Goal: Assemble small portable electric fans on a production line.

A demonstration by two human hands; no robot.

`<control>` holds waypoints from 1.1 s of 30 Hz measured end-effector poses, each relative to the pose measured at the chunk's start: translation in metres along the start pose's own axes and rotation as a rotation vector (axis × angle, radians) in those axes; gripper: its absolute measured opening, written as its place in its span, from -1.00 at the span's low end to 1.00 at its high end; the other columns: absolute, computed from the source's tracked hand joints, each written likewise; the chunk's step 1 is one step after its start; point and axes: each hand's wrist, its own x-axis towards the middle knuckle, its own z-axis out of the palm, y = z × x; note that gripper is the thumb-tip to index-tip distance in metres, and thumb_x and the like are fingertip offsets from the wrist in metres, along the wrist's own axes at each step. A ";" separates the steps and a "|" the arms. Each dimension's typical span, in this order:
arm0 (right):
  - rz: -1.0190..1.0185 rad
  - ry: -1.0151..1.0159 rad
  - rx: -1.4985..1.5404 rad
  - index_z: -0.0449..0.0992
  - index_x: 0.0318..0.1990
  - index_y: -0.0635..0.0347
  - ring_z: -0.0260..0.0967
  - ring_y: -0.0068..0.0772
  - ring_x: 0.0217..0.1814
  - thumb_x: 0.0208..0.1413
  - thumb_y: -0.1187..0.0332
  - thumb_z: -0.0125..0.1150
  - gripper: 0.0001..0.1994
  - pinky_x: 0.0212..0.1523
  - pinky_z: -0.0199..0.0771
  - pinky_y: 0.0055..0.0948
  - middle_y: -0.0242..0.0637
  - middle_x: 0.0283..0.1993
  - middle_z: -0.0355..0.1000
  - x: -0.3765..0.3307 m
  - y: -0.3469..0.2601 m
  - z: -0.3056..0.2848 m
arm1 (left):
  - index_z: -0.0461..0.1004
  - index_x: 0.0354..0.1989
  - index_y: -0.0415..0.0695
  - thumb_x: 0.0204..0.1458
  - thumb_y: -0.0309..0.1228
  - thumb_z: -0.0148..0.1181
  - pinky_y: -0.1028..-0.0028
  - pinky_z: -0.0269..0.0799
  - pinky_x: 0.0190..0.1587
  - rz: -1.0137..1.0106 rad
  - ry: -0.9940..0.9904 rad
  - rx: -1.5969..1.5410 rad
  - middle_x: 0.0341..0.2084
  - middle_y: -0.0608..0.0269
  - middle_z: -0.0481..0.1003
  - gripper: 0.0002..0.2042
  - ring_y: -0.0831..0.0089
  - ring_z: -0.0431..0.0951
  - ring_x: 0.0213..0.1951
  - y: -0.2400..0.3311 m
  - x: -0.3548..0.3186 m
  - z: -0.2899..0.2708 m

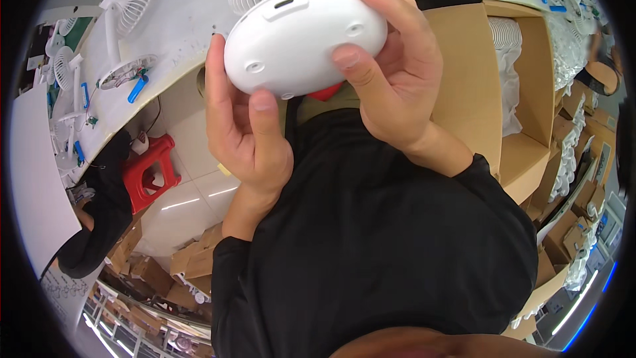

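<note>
In both hands I hold a white desk fan [301, 43], tipped so the rounded underside of its base faces me. The base shows a dark slot near its far edge and small round screw recesses. Beyond it, over the table, are the fan's stem and part of a wire cage. My left hand [248, 132] grips the left edge, its thumb on the lower rim. My right hand [404, 69] wraps the right edge, with its thumb pressed on the underside. To the left on the white table [192, 0] stands another white fan [112, 43], its base open with circuitry showing.
Right of me is a large open cardboard box [464, 73] holding a plastic-wrapped fan [507, 59]. Several fan parts with blue batteries lie at the table's left and far right. A red stool [149, 172] stands left, near a co-worker's black sleeve [99, 225].
</note>
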 end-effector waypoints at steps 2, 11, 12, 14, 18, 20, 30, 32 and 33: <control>-0.006 0.010 0.005 0.47 0.11 0.22 0.29 -0.39 -0.06 -0.01 0.57 0.27 -0.55 -0.02 0.35 -0.53 -0.23 0.01 0.31 -0.002 0.009 -0.008 | 0.17 0.28 -0.35 0.20 -0.35 0.08 0.39 0.41 0.09 -0.014 -0.006 -0.018 0.09 -0.10 0.38 -0.47 0.24 0.46 0.04 -0.009 -0.001 0.003; 0.071 -0.223 -0.214 0.39 0.13 0.29 0.26 -0.32 0.00 -0.01 0.51 0.29 -0.52 0.03 0.33 -0.45 -0.16 0.08 0.24 0.001 -0.020 -0.017 | 0.29 0.15 -0.35 0.17 -0.35 0.16 0.43 0.43 0.03 0.018 -0.033 -0.029 0.02 -0.05 0.44 -0.55 0.28 0.49 -0.03 -0.001 -0.001 -0.007; 0.073 -0.223 -0.214 0.39 0.13 0.29 0.26 -0.32 0.00 -0.01 0.51 0.29 -0.52 0.03 0.33 -0.45 -0.16 0.08 0.24 0.003 -0.022 -0.015 | 0.29 0.15 -0.35 0.17 -0.35 0.16 0.43 0.43 0.03 0.017 -0.033 -0.028 0.02 -0.05 0.44 -0.55 0.28 0.49 -0.03 0.000 -0.003 -0.008; 0.048 -0.196 -0.259 0.48 0.02 0.22 0.28 -0.36 -0.12 -0.09 0.50 0.33 -0.57 -0.11 0.32 -0.48 -0.23 -0.06 0.31 0.009 -0.026 -0.006 | 0.31 0.13 -0.36 0.15 -0.37 0.19 0.44 0.44 0.01 0.024 -0.058 0.019 -0.02 -0.04 0.46 -0.56 0.29 0.50 -0.06 0.002 -0.006 -0.010; 0.019 -0.191 -0.318 0.57 -0.10 0.14 0.29 -0.41 -0.27 -0.17 0.49 0.36 -0.64 -0.26 0.31 -0.51 -0.32 -0.21 0.39 0.012 -0.032 0.001 | 0.34 0.10 -0.36 0.11 -0.41 0.23 0.45 0.45 -0.02 0.019 -0.081 0.056 -0.06 -0.02 0.49 -0.58 0.30 0.52 -0.09 0.003 -0.012 -0.016; 0.017 -0.234 -0.337 0.58 -0.15 0.15 0.28 -0.41 -0.30 -0.18 0.49 0.37 -0.67 -0.28 0.30 -0.51 -0.34 -0.25 0.39 0.011 -0.034 -0.001 | 0.36 0.09 -0.36 0.09 -0.45 0.25 0.46 0.46 -0.05 -0.009 -0.077 0.045 -0.07 -0.02 0.49 -0.58 0.31 0.52 -0.11 0.003 -0.014 -0.020; 0.118 -0.200 -0.135 0.59 -0.21 0.15 0.26 -0.42 -0.27 -0.19 0.48 0.41 -0.71 -0.23 0.28 -0.52 -0.34 -0.23 0.37 -0.004 -0.031 -0.001 | 0.43 0.00 -0.31 0.26 -0.19 -0.04 0.44 0.36 -0.03 -0.093 -0.108 -0.206 -0.17 0.09 0.51 -0.61 0.38 0.48 -0.16 0.001 -0.006 -0.023; 0.092 -0.199 -0.121 0.59 -0.20 0.15 0.26 -0.42 -0.24 -0.19 0.48 0.41 -0.70 -0.21 0.27 -0.53 -0.33 -0.20 0.36 -0.012 -0.031 0.009 | 0.46 -0.15 -0.27 0.30 -0.13 -0.18 0.43 0.32 -0.08 -0.276 0.057 -0.434 -0.30 0.15 0.50 -0.58 0.41 0.44 -0.25 0.009 -0.002 -0.011; 0.035 -0.151 -0.132 0.58 -0.16 0.15 0.25 -0.42 -0.20 -0.15 0.47 0.40 -0.69 -0.17 0.27 -0.54 -0.31 -0.16 0.34 -0.018 -0.027 0.016 | 0.48 -0.28 -0.24 0.31 -0.12 -0.26 0.43 0.29 -0.14 -0.405 0.187 -0.519 -0.39 0.17 0.49 -0.55 0.42 0.41 -0.32 0.014 0.002 -0.002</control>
